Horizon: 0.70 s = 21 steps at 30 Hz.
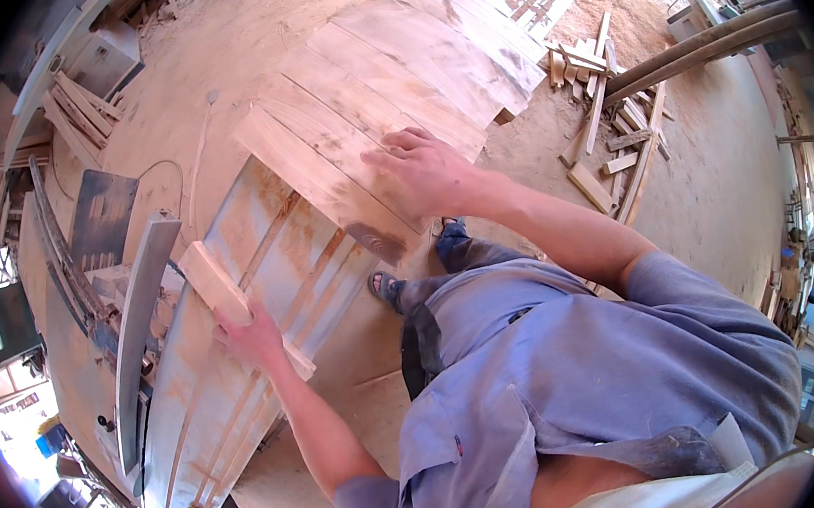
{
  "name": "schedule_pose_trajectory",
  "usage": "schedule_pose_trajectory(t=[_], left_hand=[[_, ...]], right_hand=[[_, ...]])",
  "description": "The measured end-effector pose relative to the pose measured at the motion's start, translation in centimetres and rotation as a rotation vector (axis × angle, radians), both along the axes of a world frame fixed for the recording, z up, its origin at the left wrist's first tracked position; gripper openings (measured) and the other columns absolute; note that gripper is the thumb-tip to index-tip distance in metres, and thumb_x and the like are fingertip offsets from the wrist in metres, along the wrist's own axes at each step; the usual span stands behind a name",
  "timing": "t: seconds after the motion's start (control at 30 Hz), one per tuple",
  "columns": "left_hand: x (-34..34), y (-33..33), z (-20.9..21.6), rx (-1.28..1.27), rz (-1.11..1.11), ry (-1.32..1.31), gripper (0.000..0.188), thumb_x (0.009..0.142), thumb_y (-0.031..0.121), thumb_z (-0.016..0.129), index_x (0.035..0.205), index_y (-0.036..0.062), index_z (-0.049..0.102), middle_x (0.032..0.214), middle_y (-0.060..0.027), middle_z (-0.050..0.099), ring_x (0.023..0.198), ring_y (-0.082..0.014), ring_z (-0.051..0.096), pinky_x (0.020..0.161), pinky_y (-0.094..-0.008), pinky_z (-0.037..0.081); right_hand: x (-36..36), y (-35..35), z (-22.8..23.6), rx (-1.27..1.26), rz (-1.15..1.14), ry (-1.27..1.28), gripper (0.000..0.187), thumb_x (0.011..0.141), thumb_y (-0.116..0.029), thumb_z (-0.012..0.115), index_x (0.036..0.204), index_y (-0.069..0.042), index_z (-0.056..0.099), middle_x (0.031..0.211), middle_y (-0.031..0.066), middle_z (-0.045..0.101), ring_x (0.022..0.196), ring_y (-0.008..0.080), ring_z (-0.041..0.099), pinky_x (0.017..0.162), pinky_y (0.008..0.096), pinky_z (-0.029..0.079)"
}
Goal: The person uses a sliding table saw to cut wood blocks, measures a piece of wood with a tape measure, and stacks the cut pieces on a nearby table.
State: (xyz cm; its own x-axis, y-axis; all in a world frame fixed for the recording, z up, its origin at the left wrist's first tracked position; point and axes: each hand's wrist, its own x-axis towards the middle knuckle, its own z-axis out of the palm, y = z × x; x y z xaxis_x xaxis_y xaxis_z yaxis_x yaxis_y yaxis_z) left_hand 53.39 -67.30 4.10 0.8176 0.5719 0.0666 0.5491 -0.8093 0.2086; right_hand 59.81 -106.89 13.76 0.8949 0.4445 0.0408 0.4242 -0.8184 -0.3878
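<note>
On the left, my left hand is closed over a short pale wooden board, which lies along the grey metal machine table. The palm side of that hand is hidden. Toward the middle, my right hand is over a row of flat planks, its fingers apart and slightly bent. Whether it presses on the wood I cannot tell. These planks lie side by side, and the nearest one has a dark stain at its end. A tall metal fence stands along the table's left side.
Offcuts and thin strips are piled on the dusty floor at right. Two thick hoses cross there. More wood pieces lean at the far left, beside a dark metal plate. My sandalled foot is below the planks.
</note>
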Motion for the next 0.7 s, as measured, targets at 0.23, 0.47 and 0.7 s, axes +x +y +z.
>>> schedule_pose_trajectory(t=[0.23, 0.47, 0.7], left_hand=[[-0.1, 0.1, -0.4, 0.038, -0.040, -0.056, 0.076, 0.082, 0.039, 0.074, 0.146, 0.0031, 0.056, 0.124, -0.0223, 0.058, 0.122, -0.0418, 0.053, 0.101, -0.0541, 0.047], [0.4, -1.0, -0.7, -0.095, 0.047, -0.160, 0.067, 0.080, 0.040, 0.081, 0.133, 0.0021, 0.067, 0.120, -0.0252, 0.062, 0.114, -0.0440, 0.058, 0.101, -0.0547, 0.047], [5.5, -14.0, 1.4, -0.540, -0.200, -0.286, 0.069, 0.090, 0.036, 0.077, 0.141, -0.0055, 0.058, 0.141, -0.0337, 0.053, 0.131, -0.0474, 0.051, 0.113, -0.0537, 0.041]], right_hand=[[-1.6, 3.9, -0.2, 0.103, 0.230, -0.025, 0.062, 0.077, -0.002, 0.066, 0.139, -0.005, 0.059, 0.129, 0.0177, 0.069, 0.137, 0.0346, 0.052, 0.119, 0.0452, 0.037], [-4.0, 2.5, -2.0, 0.148, 0.095, -0.055, 0.062, 0.073, -0.003, 0.071, 0.135, -0.007, 0.063, 0.134, 0.0124, 0.068, 0.138, 0.0354, 0.052, 0.118, 0.0457, 0.040], [-5.2, -4.4, -0.9, 0.271, -0.279, -0.113, 0.055, 0.080, 0.006, 0.059, 0.134, -0.004, 0.065, 0.138, 0.0136, 0.066, 0.139, 0.0372, 0.052, 0.118, 0.0459, 0.043]])
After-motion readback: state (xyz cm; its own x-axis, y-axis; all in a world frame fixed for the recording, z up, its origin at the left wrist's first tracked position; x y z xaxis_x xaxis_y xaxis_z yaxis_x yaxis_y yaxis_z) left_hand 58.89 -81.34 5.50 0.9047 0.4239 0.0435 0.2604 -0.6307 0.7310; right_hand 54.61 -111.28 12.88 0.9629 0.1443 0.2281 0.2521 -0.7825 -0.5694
